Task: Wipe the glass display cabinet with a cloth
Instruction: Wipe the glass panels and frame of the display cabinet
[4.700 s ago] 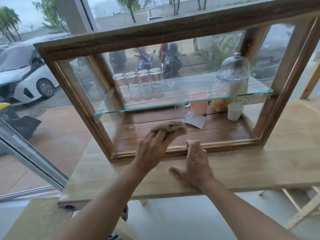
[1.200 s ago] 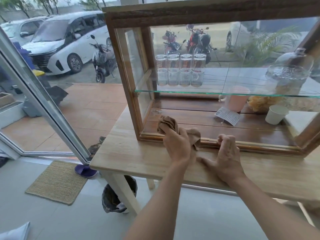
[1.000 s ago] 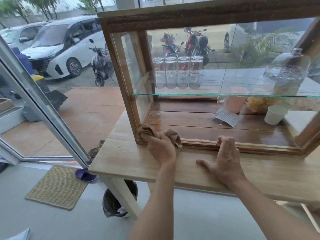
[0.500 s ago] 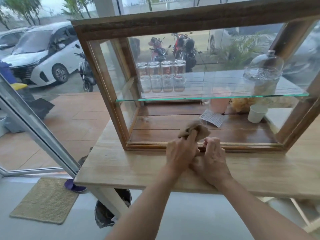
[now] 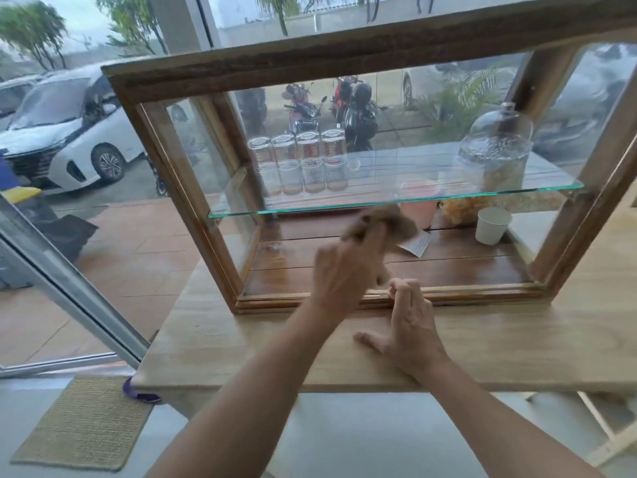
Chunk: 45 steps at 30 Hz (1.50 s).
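Left hand gripped the cloth, bunched above its fingertips against the cabinet front. Right hand rested lower on the table, fingers curled, empty.

- cloth: dull tan-brown
- cabinet frame: dark brown, grained wood
- glass shelf: green along its edge
- tabletop: pale wood with streaky grain
- paper cup: white
- mug beside it: pink
- floor mat: woven beige
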Motion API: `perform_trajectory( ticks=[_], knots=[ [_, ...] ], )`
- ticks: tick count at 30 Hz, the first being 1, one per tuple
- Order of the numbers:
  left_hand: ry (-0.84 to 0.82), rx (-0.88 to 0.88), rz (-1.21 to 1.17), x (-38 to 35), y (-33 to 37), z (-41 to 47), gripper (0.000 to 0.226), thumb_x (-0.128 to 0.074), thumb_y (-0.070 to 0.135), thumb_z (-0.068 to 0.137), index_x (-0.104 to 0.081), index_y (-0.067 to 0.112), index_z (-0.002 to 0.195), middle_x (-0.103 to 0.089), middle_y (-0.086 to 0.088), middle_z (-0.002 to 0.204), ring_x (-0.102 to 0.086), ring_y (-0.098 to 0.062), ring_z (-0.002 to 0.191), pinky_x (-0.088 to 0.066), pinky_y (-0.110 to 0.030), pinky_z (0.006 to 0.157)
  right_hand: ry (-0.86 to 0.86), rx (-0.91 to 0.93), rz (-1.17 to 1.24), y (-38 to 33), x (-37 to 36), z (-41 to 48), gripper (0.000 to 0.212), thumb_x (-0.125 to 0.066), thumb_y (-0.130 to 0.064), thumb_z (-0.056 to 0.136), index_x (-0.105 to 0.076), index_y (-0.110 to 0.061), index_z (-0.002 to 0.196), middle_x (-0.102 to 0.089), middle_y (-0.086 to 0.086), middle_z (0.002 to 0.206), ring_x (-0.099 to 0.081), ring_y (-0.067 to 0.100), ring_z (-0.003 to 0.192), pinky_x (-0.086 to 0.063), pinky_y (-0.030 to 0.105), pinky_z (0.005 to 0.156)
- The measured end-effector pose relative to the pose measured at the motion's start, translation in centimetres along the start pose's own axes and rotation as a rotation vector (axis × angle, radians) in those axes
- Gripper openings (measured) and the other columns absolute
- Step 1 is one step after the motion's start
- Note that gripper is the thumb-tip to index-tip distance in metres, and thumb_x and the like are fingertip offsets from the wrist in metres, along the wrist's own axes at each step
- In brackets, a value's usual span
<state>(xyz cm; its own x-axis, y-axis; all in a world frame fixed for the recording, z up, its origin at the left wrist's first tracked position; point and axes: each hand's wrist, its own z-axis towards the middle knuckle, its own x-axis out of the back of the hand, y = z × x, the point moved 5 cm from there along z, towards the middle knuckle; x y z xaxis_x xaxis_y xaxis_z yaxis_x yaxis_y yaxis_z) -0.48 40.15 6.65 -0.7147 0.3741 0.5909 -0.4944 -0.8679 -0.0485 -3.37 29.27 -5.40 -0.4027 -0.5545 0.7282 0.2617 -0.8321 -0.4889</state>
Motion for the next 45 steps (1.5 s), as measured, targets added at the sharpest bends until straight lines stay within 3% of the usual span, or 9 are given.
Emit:
perform_trajectory(
  ticks=[5, 10, 17, 22, 25, 29, 37, 41, 45],
  knots=[
    [0.229, 0.411, -0.133, 3.1, -8.6, -4.5, 0.039, -0.071, 0.006, 0.076, -0.050, 0.014, 0.108, -0.056, -0.002, 0.062, -0.057, -0.026, 0.054, -0.036, -0.027, 0.049, 0.012, -0.002, 0.003, 0.2, -0.1, 0.1, 0.100, -0.077, -0.063, 0.048, -0.036, -0.012, 0.124, -0.041, 0.001, 0.114, -0.048, 0.023, 0.105, -0.044, 0.040, 0.089],
    [-0.090, 0.167, -0.064, -1.0, 0.3, -5.6, 0.047, -0.083, 0.013, 0.067, -0.050, 0.018, 0.100, -0.065, -0.011, 0.060, -0.060, -0.033, 0.042, -0.043, -0.032, 0.034, 0.000, 0.000, -0.020, 0.0, -0.2, 0.0, 0.101, -0.083, -0.056, 0.048, -0.037, -0.009, 0.126, -0.044, 0.005, 0.118, -0.052, 0.027, 0.108, -0.046, 0.042, 0.087],
    [0.493, 0.484, -0.045, 5.8, -10.8, -2.5, 0.038, -0.072, 0.005, 0.079, -0.050, 0.011, 0.108, -0.060, -0.010, 0.071, -0.051, -0.019, 0.062, -0.030, -0.020, 0.055, 0.008, 0.028, -0.009, 0.1, -0.1, 0.0, 0.103, -0.087, -0.056, 0.048, -0.036, -0.011, 0.125, -0.042, 0.003, 0.114, -0.051, 0.024, 0.104, -0.045, 0.041, 0.090],
    [0.125, 0.481, -0.138, 0.9, -3.8, -6.7, 0.039, -0.070, 0.007, 0.078, -0.045, 0.019, 0.106, -0.065, -0.016, 0.073, -0.061, -0.035, 0.053, -0.040, -0.030, 0.042, 0.000, 0.020, -0.026, -0.2, 0.0, 0.0, 0.105, -0.088, -0.057, 0.047, -0.037, -0.010, 0.126, -0.041, 0.002, 0.114, -0.050, 0.024, 0.104, -0.045, 0.042, 0.089],
    [0.144, 0.276, -0.063, 2.7, -6.0, -2.5, 0.028, -0.049, 0.027, 0.081, -0.049, 0.020, 0.108, -0.064, -0.008, 0.071, -0.058, -0.031, 0.049, -0.031, -0.024, 0.047, 0.009, 0.031, -0.014, -0.3, 0.1, -0.1, 0.105, -0.088, -0.056, 0.046, -0.035, -0.011, 0.125, -0.040, 0.001, 0.113, -0.050, 0.024, 0.102, -0.045, 0.041, 0.086],
    [0.411, 0.562, -0.051, 5.5, -12.4, -3.7, 0.034, -0.064, 0.012, 0.086, -0.044, 0.017, 0.113, -0.066, -0.012, 0.083, -0.063, -0.033, 0.068, -0.048, -0.035, 0.051, 0.001, 0.017, -0.014, -0.1, 0.0, -0.1, 0.103, -0.089, -0.054, 0.046, -0.034, -0.012, 0.123, -0.041, 0.003, 0.112, -0.050, 0.025, 0.102, -0.042, 0.040, 0.086],
    [0.090, 0.325, -0.149, 1.4, -5.0, -4.8, 0.027, -0.060, 0.015, 0.082, -0.046, 0.016, 0.105, -0.061, -0.014, 0.069, -0.057, -0.034, 0.047, -0.034, -0.025, 0.040, -0.005, 0.031, -0.040, -0.5, 0.4, -0.1, 0.103, -0.090, -0.052, 0.047, -0.040, -0.004, 0.123, -0.045, 0.009, 0.113, -0.052, 0.030, 0.103, -0.045, 0.045, 0.088],
    [0.370, 0.658, -0.072, 4.2, -13.0, -6.7, 0.028, -0.058, 0.010, 0.086, -0.041, 0.014, 0.107, -0.063, -0.022, 0.080, -0.063, -0.042, 0.060, -0.047, -0.039, 0.047, -0.001, 0.015, -0.029, -0.4, 0.4, -0.2, 0.102, -0.090, -0.052, 0.048, -0.040, -0.005, 0.124, -0.045, 0.008, 0.113, -0.051, 0.028, 0.104, -0.044, 0.045, 0.090],
    [0.123, 0.726, -0.218, 0.3, -6.2, -9.9, 0.048, -0.071, -0.002, 0.081, -0.037, 0.016, 0.110, -0.066, -0.020, 0.074, -0.064, -0.041, 0.057, -0.043, -0.033, 0.046, -0.003, 0.010, -0.032, -0.8, 0.3, -0.1, 0.103, -0.091, -0.050, 0.048, -0.040, -0.004, 0.125, -0.045, 0.009, 0.115, -0.051, 0.029, 0.105, -0.044, 0.045, 0.090]
  ],
)
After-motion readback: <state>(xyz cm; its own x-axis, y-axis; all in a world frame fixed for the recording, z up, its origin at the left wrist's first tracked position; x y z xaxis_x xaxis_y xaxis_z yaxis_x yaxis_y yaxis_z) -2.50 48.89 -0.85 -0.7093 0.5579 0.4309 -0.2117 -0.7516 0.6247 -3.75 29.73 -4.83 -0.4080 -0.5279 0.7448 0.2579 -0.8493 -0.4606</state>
